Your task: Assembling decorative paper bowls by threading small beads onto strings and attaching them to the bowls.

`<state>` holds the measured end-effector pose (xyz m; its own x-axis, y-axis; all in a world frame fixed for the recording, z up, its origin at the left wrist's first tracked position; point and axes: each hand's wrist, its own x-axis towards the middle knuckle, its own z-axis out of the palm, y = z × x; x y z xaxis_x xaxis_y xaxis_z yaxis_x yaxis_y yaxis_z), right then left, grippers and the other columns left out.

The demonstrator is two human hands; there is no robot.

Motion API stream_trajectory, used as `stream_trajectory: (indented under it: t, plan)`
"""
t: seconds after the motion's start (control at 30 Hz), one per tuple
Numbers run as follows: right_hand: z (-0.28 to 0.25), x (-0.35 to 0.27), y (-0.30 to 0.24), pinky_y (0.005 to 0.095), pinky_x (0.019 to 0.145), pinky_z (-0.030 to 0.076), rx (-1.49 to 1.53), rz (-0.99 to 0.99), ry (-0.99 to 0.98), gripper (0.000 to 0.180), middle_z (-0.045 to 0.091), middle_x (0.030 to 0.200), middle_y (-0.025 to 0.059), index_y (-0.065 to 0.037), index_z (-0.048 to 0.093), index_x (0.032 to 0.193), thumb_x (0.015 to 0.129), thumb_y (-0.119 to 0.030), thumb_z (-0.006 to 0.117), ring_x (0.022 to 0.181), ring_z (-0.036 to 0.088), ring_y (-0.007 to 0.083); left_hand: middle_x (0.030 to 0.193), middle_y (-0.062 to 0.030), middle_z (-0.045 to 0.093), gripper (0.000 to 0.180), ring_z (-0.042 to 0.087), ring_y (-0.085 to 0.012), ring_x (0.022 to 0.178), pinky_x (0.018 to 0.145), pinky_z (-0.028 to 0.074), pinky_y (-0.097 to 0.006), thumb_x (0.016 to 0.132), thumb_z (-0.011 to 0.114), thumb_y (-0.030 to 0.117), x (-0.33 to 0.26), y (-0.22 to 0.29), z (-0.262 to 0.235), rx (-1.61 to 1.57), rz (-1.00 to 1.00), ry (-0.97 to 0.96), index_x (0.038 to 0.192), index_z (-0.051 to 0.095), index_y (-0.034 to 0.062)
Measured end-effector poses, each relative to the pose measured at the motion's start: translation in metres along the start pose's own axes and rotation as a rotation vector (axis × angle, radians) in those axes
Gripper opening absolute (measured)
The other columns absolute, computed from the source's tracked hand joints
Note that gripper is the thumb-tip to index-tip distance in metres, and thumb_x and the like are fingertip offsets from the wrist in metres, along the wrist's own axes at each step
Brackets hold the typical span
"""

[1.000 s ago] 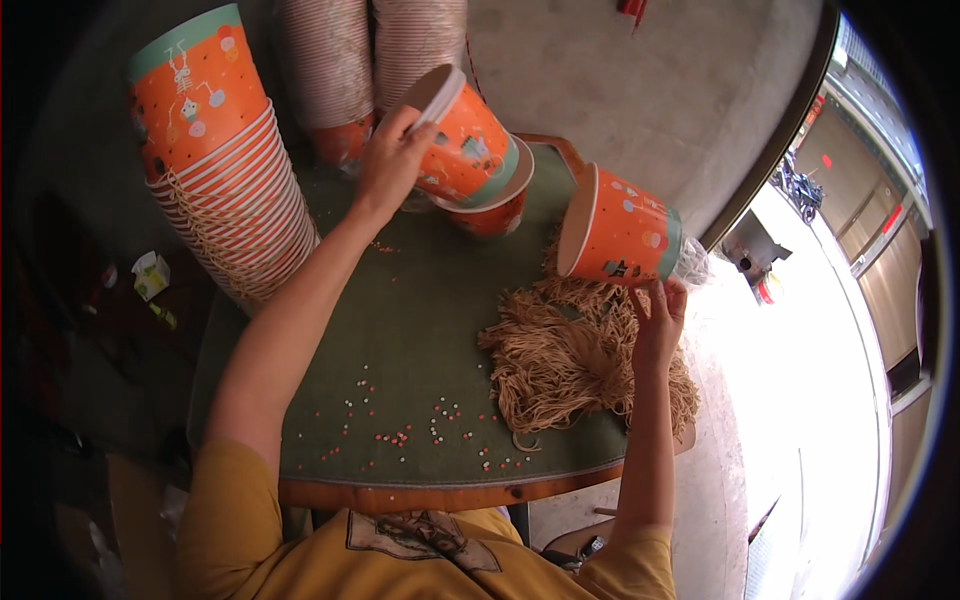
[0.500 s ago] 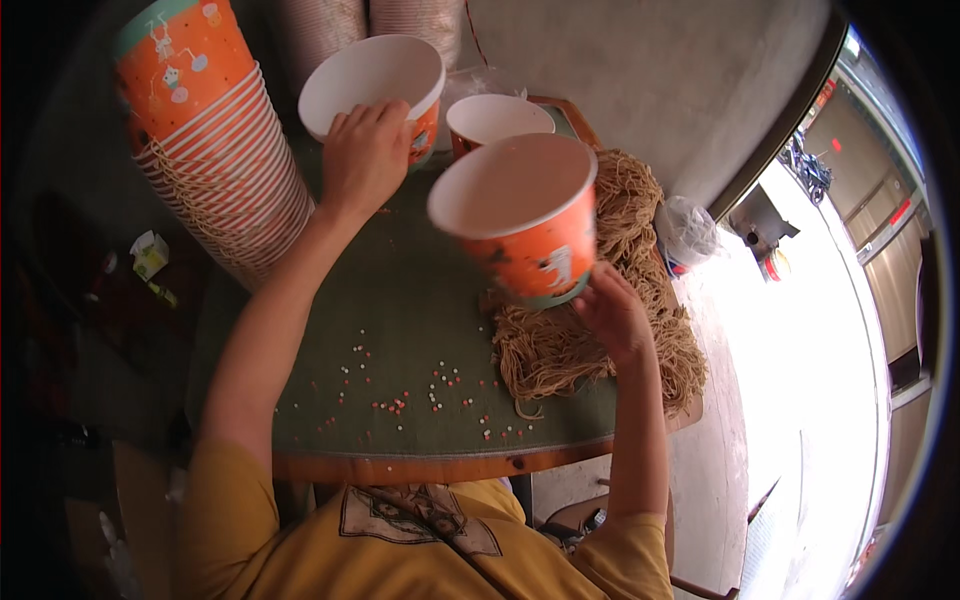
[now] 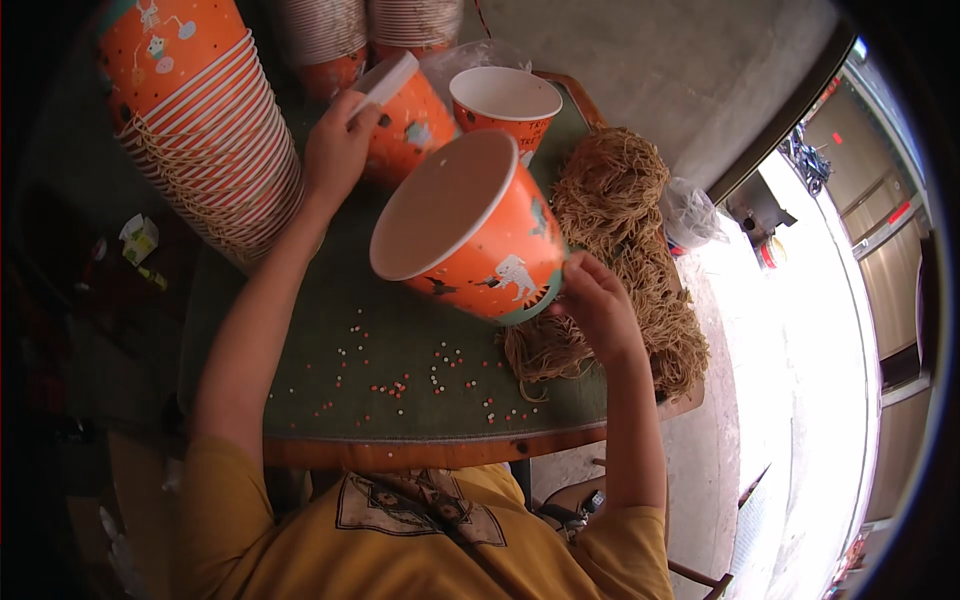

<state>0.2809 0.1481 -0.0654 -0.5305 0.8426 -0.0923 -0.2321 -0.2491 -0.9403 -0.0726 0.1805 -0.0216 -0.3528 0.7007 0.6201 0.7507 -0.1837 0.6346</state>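
Observation:
My right hand grips an orange paper bucket at its green base. This bucket is tipped in the air over the table, its white-rimmed mouth toward the left. The fingers of my left hand close on the rim of a second orange paper bucket, which lies tilted behind the first. The two overlap in view; I cannot tell whether they touch. A third bucket stands upright behind them. Heaped at the table's right side, beside my right hand, are tan twine cords.
A tall leaning stack of buckets with twine cords hanging on it rises at the left. More bucket stacks stand at the back. Small white and orange beads are scattered over the green tabletop. A clear plastic bag lies beyond the twine.
The bucket in my right hand has moved left and tipped further over. My left hand has tilted its bucket, so its outer wall now shows instead of its inside.

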Motion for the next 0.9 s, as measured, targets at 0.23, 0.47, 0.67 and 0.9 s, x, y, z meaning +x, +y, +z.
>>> stream_trajectory:
  t: [0.23,0.47,0.67,0.9]
  plan:
    - [-0.008,-0.009,-0.027,0.0226,0.067,0.052,-0.009,-0.154,0.0,0.014,0.062,0.091,0.0007,-0.008,0.057,0.094,0.097,-0.021,0.054,0.078,0.059,0.0077,0.109,-0.0121,0.064,0.032,0.064,-0.0244,0.096,0.079,0.053,-0.039,0.098,0.049,0.024,0.005,-0.021,0.03,-1.014,-0.639,0.245,0.112,0.057,-0.003]
    - [0.001,-0.008,-0.005,0.023,0.072,0.054,-0.036,-0.009,-0.05,0.016,0.06,0.089,-0.0003,-0.008,0.056,0.096,0.098,-0.024,0.054,0.079,0.06,0.0077,0.121,-0.0162,0.06,0.04,0.058,-0.028,0.112,0.095,0.046,-0.038,0.095,0.05,0.026,-0.024,-0.13,0.056,-0.931,-0.93,0.289,0.121,0.055,-0.0029]
    - [0.004,-0.016,0.034,0.0252,0.075,0.056,0.113,0.145,0.01,0.019,0.061,0.092,0.002,-0.003,0.055,0.098,0.098,-0.022,0.055,0.083,0.062,0.01,0.142,-0.0158,0.042,0.058,0.039,-0.0217,0.132,0.11,0.029,-0.035,0.095,0.052,0.032,-0.082,-0.029,0.014,-0.56,-0.515,-0.049,0.141,0.037,-0.0007]
    - [0.011,-0.046,0.01,0.0243,0.073,0.054,-0.436,0.063,0.152,0.015,0.064,0.089,0.0016,-0.001,0.058,0.1,0.095,-0.015,0.057,0.081,0.064,0.0097,0.13,-0.0089,0.052,0.055,0.045,-0.0296,0.128,0.11,0.027,-0.052,0.088,0.062,0.043,-0.16,0.061,-0.072,0.013,0.593,-0.383,0.128,0.05,0.0074]
